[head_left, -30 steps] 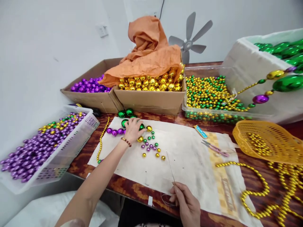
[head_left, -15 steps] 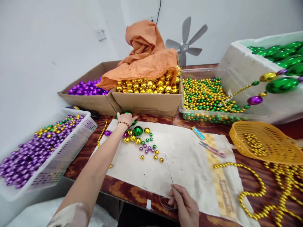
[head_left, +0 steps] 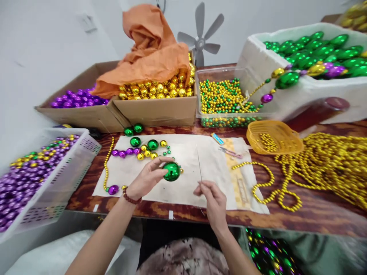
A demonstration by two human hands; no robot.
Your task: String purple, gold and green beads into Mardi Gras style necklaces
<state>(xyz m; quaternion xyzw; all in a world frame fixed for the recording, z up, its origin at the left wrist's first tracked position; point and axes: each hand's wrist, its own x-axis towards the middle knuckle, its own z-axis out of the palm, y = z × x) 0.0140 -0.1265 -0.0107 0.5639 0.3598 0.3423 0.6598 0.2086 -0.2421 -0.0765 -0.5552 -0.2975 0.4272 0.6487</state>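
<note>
My left hand [head_left: 149, 177] is closed on a large shiny green bead [head_left: 171, 171], held above the white cloth [head_left: 183, 194]. In my right hand [head_left: 212, 198] a long thin needle [head_left: 198, 164] is pinched, its tip pointing up and away from me. Purple beads [head_left: 122, 154], gold beads [head_left: 147, 153] and green beads [head_left: 153, 144] lie on the cloth beyond my left hand. Small beads behind the held one are partly hidden. At the left, a strand of small gold beads [head_left: 106, 164] ends in a purple bead [head_left: 113, 189].
Cardboard boxes [head_left: 155, 110] of purple and gold beads stand at the back, partly under an orange cloth [head_left: 149, 57]. A clear bin [head_left: 229, 121], foam box [head_left: 252, 57], white basket [head_left: 65, 164] and yellow basket [head_left: 275, 137] hold beads. Small scissors [head_left: 231, 152] and gold strands [head_left: 329, 164] lie right.
My left hand has come back from the far edge of the cloth toward me with a large green bead. My right hand still holds the needle. The head view has shifted right.
</note>
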